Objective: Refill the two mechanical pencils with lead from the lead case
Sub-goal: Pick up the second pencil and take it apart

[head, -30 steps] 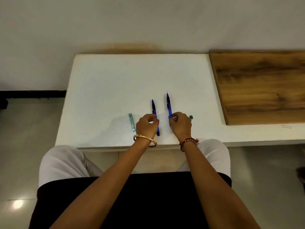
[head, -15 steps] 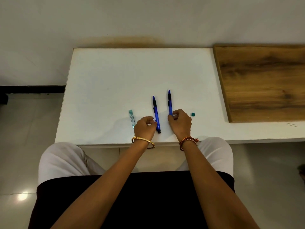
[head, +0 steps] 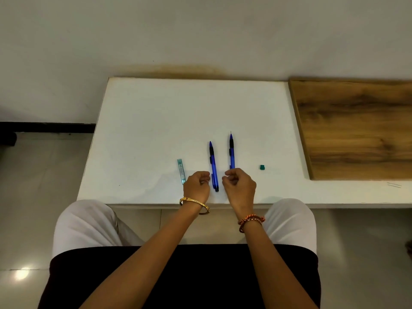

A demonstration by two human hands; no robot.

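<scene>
Two blue mechanical pencils lie side by side on the white table [head: 156,121], tips pointing away from me. The left pencil [head: 213,166] lies bare along its whole length. My left hand [head: 197,186] sits just left of its rear end with fingers curled, holding nothing. The right pencil [head: 231,151] shows a bit of lead at its tip, and its rear end is hidden under the curled fingers of my right hand [head: 240,186]. Whether they touch it I cannot tell. The teal lead case [head: 181,171] lies left of my left hand. Its small green cap [head: 262,167] lies to the right.
A brown wooden board [head: 356,130] covers the table's right part. Thin dark strands [head: 394,185] lie near the front edge below it. The wall stands right behind the table. My lap is below the front edge, with tiled floor on both sides.
Both hands have drawn back toward me off the pencils. The left pencil's rear end, covered before, is now bare. The pencils stay in place on the table.
</scene>
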